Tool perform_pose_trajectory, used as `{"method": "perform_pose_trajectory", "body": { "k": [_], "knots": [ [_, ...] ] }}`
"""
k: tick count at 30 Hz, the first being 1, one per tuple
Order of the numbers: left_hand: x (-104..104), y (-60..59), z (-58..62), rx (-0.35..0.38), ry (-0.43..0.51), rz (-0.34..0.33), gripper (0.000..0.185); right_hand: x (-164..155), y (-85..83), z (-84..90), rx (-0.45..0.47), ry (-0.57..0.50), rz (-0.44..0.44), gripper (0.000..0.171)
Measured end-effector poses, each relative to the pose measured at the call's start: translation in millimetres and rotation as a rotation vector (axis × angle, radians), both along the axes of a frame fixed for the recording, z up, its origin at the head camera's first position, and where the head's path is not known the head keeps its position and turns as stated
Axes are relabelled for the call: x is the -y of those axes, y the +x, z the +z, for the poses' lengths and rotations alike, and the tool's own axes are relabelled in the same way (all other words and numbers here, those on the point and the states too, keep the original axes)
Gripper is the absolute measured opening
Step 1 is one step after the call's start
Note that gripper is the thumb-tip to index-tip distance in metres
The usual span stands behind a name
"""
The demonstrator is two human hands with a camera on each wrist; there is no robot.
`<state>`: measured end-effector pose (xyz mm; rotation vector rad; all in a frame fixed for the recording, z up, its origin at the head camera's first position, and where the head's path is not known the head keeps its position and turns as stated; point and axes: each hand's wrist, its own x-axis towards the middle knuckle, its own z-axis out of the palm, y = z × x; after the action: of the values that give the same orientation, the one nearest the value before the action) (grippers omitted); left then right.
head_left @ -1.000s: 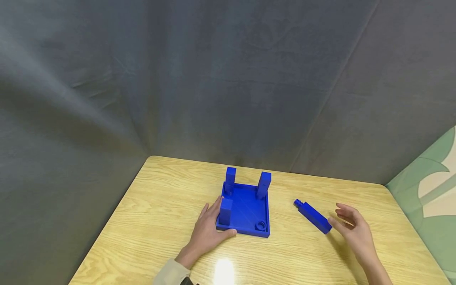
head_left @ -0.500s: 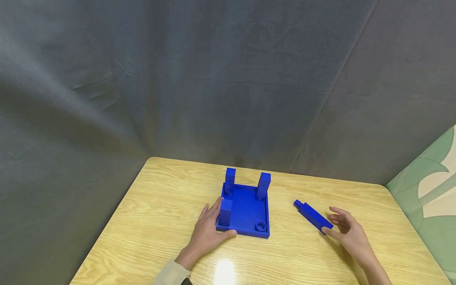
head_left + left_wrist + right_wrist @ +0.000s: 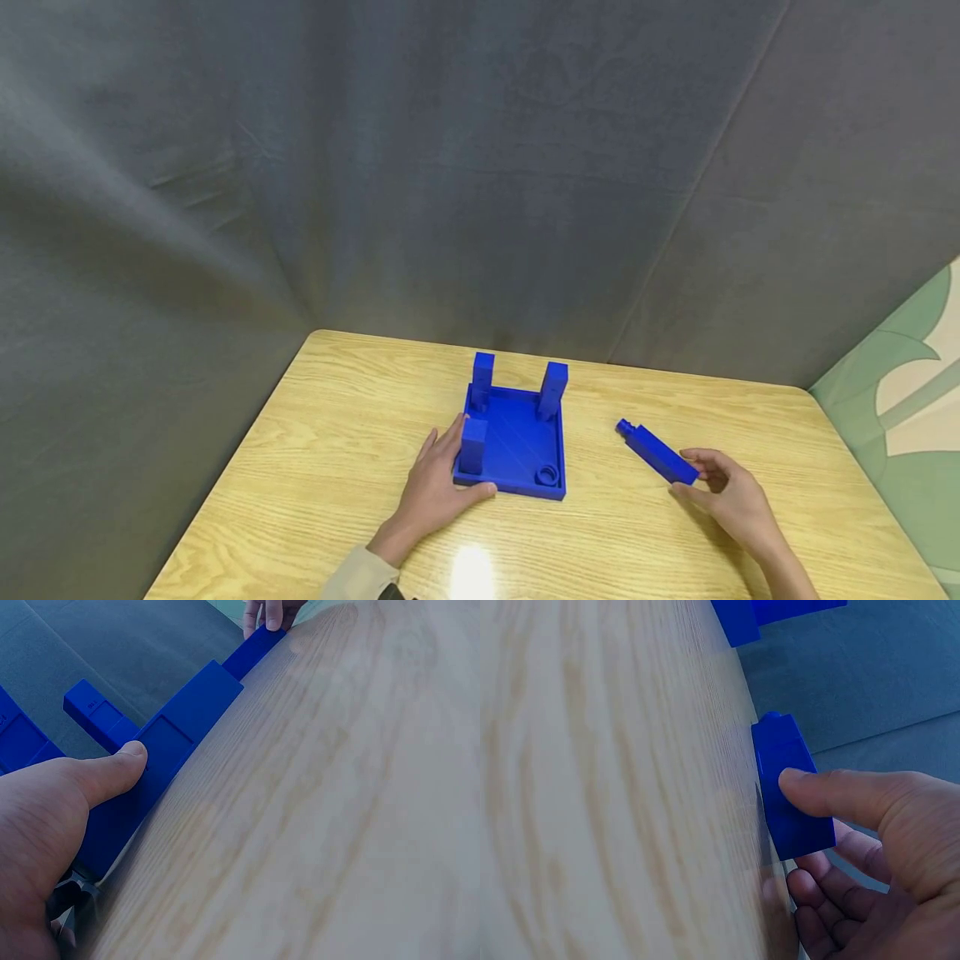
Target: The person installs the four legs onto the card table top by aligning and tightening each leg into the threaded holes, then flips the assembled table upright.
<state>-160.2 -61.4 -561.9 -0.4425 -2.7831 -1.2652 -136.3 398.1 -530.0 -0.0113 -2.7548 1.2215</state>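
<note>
Three posts seated in blue base (image 3: 517, 446), left hand (image 3: 437, 492) bracing it flat-fingered; right hand (image 3: 731, 500) pinching loose post (image 3: 656, 452) (at 3 o'clock), fourth socket (image 3: 548, 475) unfilled.

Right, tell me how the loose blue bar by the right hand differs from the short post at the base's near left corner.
The loose bar lies flat on the table; the short post stands upright in the base. The bar is longer and shows a round peg at its end. The right hand pinches the bar; the left hand rests beside the post. Both are blue and square-sided.
</note>
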Motion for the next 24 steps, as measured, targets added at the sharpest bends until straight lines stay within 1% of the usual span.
{"method": "perform_pose_trajectory", "body": {
  "k": [4, 11, 18, 21, 24],
  "knots": [
    [-0.1, -0.3, 0.3, -0.008, 0.006, -0.004, 0.116, 0.7, 0.8, 1.0, 0.019, 0.029, -0.021, 0.042],
    [-0.6, -0.4, 0.4, 0.006, 0.005, 0.000, 0.116, 1.0, 0.3, 0.4, 0.019, 0.068, -0.046, 0.039],
    [-0.9, -0.1, 0.9, 0.026, 0.009, 0.010, 0.116, 2.3, -0.3, 3.2, 0.025, 0.029, -0.094, 0.040],
    [-0.9, 0.2, 1.1, 0.029, 0.007, 0.009, 0.116, 3.7, 0.9, 5.2, -0.006, 0.034, -0.114, 0.040],
    [-0.7, 0.0, 1.0, 0.025, 0.000, 0.008, 0.116, 6.0, 2.2, 6.8, -0.081, 0.067, -0.137, 0.038]
  ]
}}
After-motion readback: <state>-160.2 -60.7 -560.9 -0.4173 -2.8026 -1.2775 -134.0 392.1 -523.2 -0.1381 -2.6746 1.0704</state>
